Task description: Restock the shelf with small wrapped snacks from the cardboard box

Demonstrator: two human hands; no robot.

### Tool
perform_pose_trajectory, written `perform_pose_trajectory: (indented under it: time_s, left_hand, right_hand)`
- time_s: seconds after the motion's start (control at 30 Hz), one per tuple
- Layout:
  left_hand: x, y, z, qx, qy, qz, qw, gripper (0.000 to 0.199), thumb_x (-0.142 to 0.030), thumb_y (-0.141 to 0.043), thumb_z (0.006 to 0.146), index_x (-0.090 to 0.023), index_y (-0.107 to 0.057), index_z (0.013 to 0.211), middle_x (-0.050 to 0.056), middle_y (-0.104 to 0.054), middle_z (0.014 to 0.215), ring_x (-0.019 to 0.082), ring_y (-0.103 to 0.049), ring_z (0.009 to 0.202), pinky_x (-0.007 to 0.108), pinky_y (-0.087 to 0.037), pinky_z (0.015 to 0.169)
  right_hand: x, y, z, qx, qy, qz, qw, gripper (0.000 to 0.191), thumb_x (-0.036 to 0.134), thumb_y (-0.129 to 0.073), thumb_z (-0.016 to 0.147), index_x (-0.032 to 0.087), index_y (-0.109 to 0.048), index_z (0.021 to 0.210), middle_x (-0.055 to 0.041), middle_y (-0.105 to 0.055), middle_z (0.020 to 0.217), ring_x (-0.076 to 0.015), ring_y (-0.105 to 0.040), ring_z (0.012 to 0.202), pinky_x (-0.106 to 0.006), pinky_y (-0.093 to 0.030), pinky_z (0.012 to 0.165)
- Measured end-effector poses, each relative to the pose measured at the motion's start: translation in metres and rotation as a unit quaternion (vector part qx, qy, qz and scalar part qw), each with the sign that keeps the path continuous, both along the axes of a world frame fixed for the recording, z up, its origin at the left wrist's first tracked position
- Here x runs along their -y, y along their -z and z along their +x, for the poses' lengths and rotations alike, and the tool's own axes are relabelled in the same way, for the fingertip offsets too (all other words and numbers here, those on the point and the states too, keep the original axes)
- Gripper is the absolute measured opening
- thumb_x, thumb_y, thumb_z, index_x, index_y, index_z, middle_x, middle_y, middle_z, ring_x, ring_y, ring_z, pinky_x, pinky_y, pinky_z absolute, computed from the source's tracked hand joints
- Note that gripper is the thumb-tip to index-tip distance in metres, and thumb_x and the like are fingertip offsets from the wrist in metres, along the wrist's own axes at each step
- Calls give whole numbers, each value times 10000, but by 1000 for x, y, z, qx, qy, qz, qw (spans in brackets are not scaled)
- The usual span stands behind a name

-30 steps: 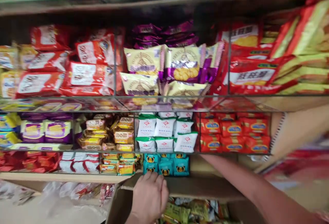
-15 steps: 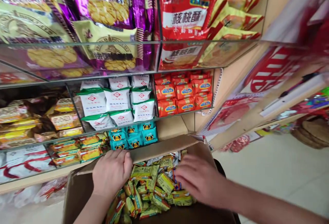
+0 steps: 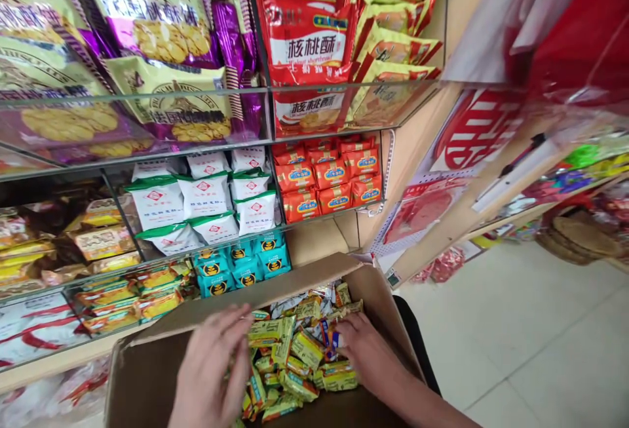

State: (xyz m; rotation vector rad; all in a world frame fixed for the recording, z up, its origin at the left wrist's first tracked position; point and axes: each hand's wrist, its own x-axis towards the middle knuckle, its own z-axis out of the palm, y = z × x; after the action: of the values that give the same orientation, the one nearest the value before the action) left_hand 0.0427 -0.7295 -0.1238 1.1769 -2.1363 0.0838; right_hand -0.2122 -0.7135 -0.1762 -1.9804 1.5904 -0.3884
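A cardboard box (image 3: 339,267) stands open below me, holding a heap of small wrapped snacks (image 3: 307,348), mostly in yellow-green wrappers. Inside its right part, my right hand (image 3: 371,352) reaches down to the heap with curled fingers. The fingertips are by a blue-purple wrapped snack (image 3: 330,337); what lies under them is hidden. My left hand (image 3: 213,366) hovers over the left part of the box, slightly blurred. Its fingers are stretched out, thumb apart, and nothing shows in it.
Behind the box rises a shelf with clear dividers, holding white-green packets (image 3: 204,195), orange-red packets (image 3: 334,175), teal packets (image 3: 246,271) and large red biscuit bags (image 3: 309,41). A dark rounded edge (image 3: 417,343) shows right of the box. Tiled floor (image 3: 491,330) lies beyond.
My left hand has come off the box's back flap and moved toward me, its fingers opening out. My right hand has dropped closer onto the snacks. The view has shifted slightly to the right.
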Motion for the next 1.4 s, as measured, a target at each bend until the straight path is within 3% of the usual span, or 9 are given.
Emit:
perform_pose_trajectory:
  time_s: [0.1, 0.23, 0.37, 0.47, 0.7, 0.9, 1.07, 1.13, 1.4]
  left_hand:
    - [-27, 19, -29, -161, 14, 196, 967, 480, -217, -540, 796, -289, -404, 1251, 87, -549, 1245, 213, -544, 1101, 349, -504, 850]
    - [-34, 33, -59, -427, 36, 441, 789, 418, -379, -638, 716, -269, -575, 1114, 54, -691, 1048, 210, -648, 924, 305, -545, 764]
    - [-25, 31, -64, -484, -17, 474, 735, 189, -374, -724, 617, -225, -720, 734, 4, -735, 697, 159, -665, 661, 211, -540, 611]
    - [-23, 32, -59, -505, -37, 478, 718, 229, -388, -744, 585, -233, -729, 753, 4, -744, 703, 147, -663, 639, 195, -533, 584]
    - [-29, 15, -65, -628, -79, 524, 570, 396, -380, -789, 522, -226, -702, 877, 21, -744, 862, 175, -667, 820, 207, -525, 701]
    - [-34, 32, -64, -599, -67, 510, 613, 376, -361, -773, 561, -230, -665, 897, 23, -737, 882, 186, -657, 876, 219, -524, 741]
    - [-42, 71, -45, -304, -1, 537, 787, 289, -389, -542, 771, -216, -602, 994, 70, -704, 1004, 208, -649, 932, 307, -539, 773]
    - [-44, 81, -37, -217, -7, 510, 833, 253, -352, -495, 788, -207, -618, 956, 67, -713, 959, 195, -657, 910, 303, -528, 803]
    - [-25, 97, -26, -42, -59, 370, 926, 267, -257, -424, 814, -185, -635, 960, 108, -627, 966, 238, -579, 955, 389, -454, 875]
  right_hand:
    - [-7, -18, -3, 267, 75, 98, 956, 212, 190, -601, 706, 154, -543, 906, -60, -581, 879, -212, -537, 833, -342, -437, 765]
    - [-8, -32, 9, 514, 86, 208, 828, 297, 312, -688, 666, 168, -510, 856, -6, -569, 811, -146, -528, 743, -285, -429, 718]
    - [-8, -27, 27, 549, 107, 174, 811, 279, 424, -618, 751, 163, -549, 820, 12, -531, 743, -100, -470, 671, -224, -395, 631]
    - [-8, -23, 35, 567, 157, 163, 792, 305, 454, -630, 735, 158, -564, 766, 26, -497, 661, -83, -433, 604, -202, -367, 563]
    - [-6, -29, 39, 610, 226, 222, 726, 365, 467, -700, 655, 137, -549, 701, 10, -540, 640, -80, -453, 572, -200, -373, 528]
    - [-17, -11, 44, 617, 158, 221, 739, 357, 376, -716, 651, 168, -520, 864, -5, -594, 807, -117, -530, 709, -233, -425, 638]
    - [-36, 10, 20, 295, 81, 89, 948, 201, 225, -562, 748, 158, -539, 935, -63, -591, 891, -194, -540, 824, -323, -434, 750]
    - [-41, 11, 6, 149, 24, 23, 988, 262, 141, -498, 755, 155, -551, 1011, -93, -577, 992, -223, -515, 931, -357, -405, 835]
    - [-35, 13, -6, 32, -87, 119, 988, 438, 183, -568, 725, 187, -528, 1161, -89, -584, 1116, -245, -501, 1053, -342, -378, 919]
